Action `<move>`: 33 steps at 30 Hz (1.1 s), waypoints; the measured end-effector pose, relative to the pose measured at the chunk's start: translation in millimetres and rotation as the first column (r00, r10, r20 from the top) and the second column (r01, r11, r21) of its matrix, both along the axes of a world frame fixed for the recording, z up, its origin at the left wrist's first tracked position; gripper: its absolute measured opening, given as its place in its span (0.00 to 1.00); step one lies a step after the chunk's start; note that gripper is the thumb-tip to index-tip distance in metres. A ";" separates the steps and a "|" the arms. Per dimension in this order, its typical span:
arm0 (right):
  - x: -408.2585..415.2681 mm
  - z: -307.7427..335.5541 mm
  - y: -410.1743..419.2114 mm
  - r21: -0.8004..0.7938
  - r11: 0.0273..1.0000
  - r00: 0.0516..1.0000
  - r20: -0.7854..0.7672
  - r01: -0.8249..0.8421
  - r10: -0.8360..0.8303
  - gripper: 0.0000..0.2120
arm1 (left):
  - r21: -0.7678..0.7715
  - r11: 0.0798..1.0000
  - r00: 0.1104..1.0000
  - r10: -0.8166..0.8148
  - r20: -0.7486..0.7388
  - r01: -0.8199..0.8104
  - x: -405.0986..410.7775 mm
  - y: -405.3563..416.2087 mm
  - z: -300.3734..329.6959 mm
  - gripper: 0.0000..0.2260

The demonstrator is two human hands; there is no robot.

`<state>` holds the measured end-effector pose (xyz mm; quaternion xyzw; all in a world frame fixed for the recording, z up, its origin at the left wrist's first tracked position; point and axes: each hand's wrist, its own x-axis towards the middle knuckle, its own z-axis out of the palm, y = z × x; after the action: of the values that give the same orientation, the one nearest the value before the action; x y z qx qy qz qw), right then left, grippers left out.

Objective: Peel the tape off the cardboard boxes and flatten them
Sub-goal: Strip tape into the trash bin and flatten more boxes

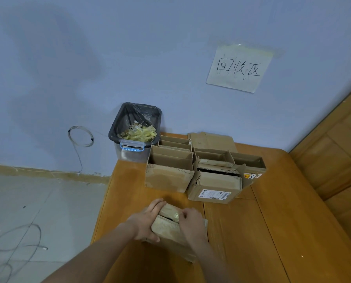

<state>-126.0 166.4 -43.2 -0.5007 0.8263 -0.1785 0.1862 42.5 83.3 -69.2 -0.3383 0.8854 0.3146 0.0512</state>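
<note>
Both hands grip a taped box [170, 227] on the table [272, 231], left hand [148, 221] cupping its side, right hand [191, 221] pinching its top. Beyond the box stand open boxes [191, 170], then a bin [136, 129] of scraps.

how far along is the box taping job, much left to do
Done: the lined bin already holds a heap of peeled tape strips, and a flattened sheet of cardboard lies at the back of the table. In hand: the left hand and right hand grip one small taped box. Left: several boxes stand unflattened behind it, one with a shipping label and tape on top.
</note>
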 end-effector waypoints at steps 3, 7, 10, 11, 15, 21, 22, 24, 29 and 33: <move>-5.5 1.6 1.8 -0.100 0.995 1.000 0.015 0.010 -0.008 0.09 | -0.017 1.000 1.000 0.001 0.005 -0.001 -1.5 0.4 1.3 0.52; -15.5 -1.5 7.2 -0.135 0.970 0.977 -0.086 -0.203 0.193 0.18 | -0.036 0.999 0.998 -0.019 0.059 0.021 -2.2 0.6 3.9 0.52; -17.9 -5.6 8.7 -0.030 0.855 0.841 -0.199 -0.517 0.502 0.25 | -0.203 0.973 0.983 -0.078 0.168 0.112 -7.0 2.3 4.5 0.51; -16.0 -7.6 9.5 0.023 0.815 0.795 -0.201 -0.580 0.572 0.27 | -0.287 0.942 0.970 -0.112 0.218 0.173 -9.9 3.9 5.0 0.51; -13.7 -16.6 20.9 0.164 0.747 0.660 -0.374 -0.645 0.652 0.27 | -0.319 0.926 0.959 -0.119 0.257 0.200 -16.7 9.2 -0.2 0.48; -21.0 -21.0 30.2 0.215 0.738 0.585 -0.487 -0.640 0.649 0.26 | -0.301 0.932 0.949 -0.108 0.297 0.200 -13.7 11.7 -2.9 0.50; -21.9 -19.9 31.1 0.235 0.728 0.573 -0.482 -0.644 0.663 0.25 | -0.298 0.932 0.944 -0.111 0.309 0.208 -13.1 12.8 -3.2 0.50; -24.9 -21.0 37.4 0.271 0.696 0.550 -0.454 -0.664 0.701 0.24 | -0.279 0.932 0.929 -0.126 0.349 0.231 -9.8 17.1 -5.8 0.49; -35.3 -19.7 50.8 0.214 0.758 0.669 -0.365 -0.616 0.647 0.25 | -0.252 0.939 0.924 -0.132 0.358 0.232 -6.4 19.6 -0.8 0.47; -48.9 -25.5 51.3 0.147 0.739 0.680 -0.307 -0.657 0.666 0.26 | -0.282 0.925 0.921 -0.144 0.362 0.255 -11.0 14.5 11.5 0.47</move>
<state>-174.9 217.8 -68.7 -0.7856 0.6108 0.0003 0.0989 31.5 97.7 -57.8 -0.2973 0.9333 0.0961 0.1770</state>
